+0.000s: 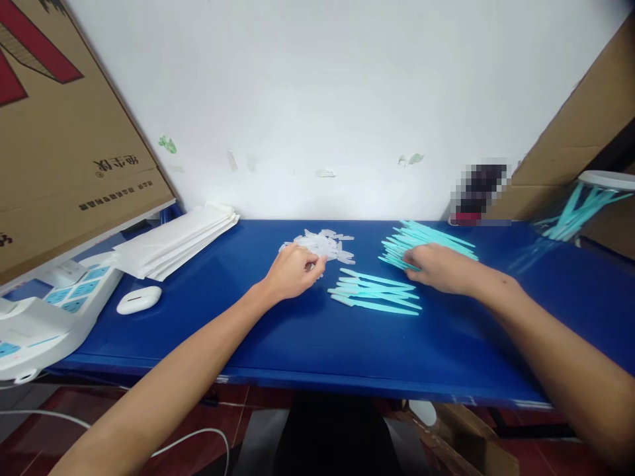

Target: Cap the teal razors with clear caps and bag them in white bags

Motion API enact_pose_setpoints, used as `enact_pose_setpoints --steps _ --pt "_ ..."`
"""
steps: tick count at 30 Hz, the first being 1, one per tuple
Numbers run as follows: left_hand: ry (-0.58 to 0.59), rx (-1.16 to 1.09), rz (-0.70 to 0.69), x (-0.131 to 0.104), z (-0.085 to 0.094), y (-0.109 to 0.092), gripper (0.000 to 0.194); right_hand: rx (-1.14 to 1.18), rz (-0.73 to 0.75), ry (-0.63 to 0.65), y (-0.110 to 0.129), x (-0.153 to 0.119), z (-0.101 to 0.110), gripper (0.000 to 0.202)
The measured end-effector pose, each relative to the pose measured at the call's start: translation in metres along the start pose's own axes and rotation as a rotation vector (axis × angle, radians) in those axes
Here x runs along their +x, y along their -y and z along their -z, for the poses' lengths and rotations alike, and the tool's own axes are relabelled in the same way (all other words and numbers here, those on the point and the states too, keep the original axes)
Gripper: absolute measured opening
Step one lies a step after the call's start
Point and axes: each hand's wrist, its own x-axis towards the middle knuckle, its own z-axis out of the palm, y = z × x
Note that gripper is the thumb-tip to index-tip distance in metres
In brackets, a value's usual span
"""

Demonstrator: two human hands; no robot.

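Note:
My left hand (pixel 297 270) is pinched at the near edge of a heap of clear plastic caps (pixel 327 246), with a bit of pale plastic showing between thumb and forefinger. Curled over the near side of a pile of slim turquoise eyebrow razors (pixel 421 237) is my right hand (pixel 436 266); its fingertips close on one of them, partly hidden. Between the hands lies a smaller group of capped eyebrow razors (pixel 380 293), roughly side by side, their whitish capped ends towards the left.
A stack of white sleeves (pixel 176 241) lies at the back left of the blue table (pixel 297 350). Nearer are a white oval case (pixel 139 300) and a power strip (pixel 84 291). A clear tub (pixel 580 205) of turquoise razors is at right. Cardboard (pixel 74 132) leans at left.

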Motion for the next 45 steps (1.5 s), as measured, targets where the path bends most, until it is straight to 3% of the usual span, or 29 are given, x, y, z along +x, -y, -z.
enact_pose_setpoints --steps 6,13,18,24,31,37,45 --pt "0.003 -0.014 0.001 -0.002 -0.003 0.007 0.028 0.000 0.126 -0.057 0.017 -0.001 -0.003 0.019" --pt "-0.036 0.052 -0.123 -0.001 0.000 0.008 0.028 0.042 0.201 -0.172 0.031 0.001 -0.010 0.018" --pt "-0.009 0.113 -0.121 -0.002 0.000 0.009 0.028 -0.016 0.187 -0.191 0.038 0.002 -0.012 0.020" --pt "-0.009 0.226 -0.109 -0.001 0.001 0.013 0.030 0.046 0.203 -0.353 0.047 -0.001 -0.007 0.032" --pt "0.132 0.252 -0.133 -0.001 0.008 0.015 0.037 0.187 0.348 -0.400 0.058 -0.002 -0.011 0.033" --pt "0.248 0.225 -0.188 -0.003 0.011 0.009 0.031 0.294 0.295 -0.411 0.058 0.001 -0.014 0.032" --pt "0.328 0.237 -0.167 -0.003 0.030 0.014 0.026 0.498 0.142 -0.404 0.061 0.004 -0.014 0.033"
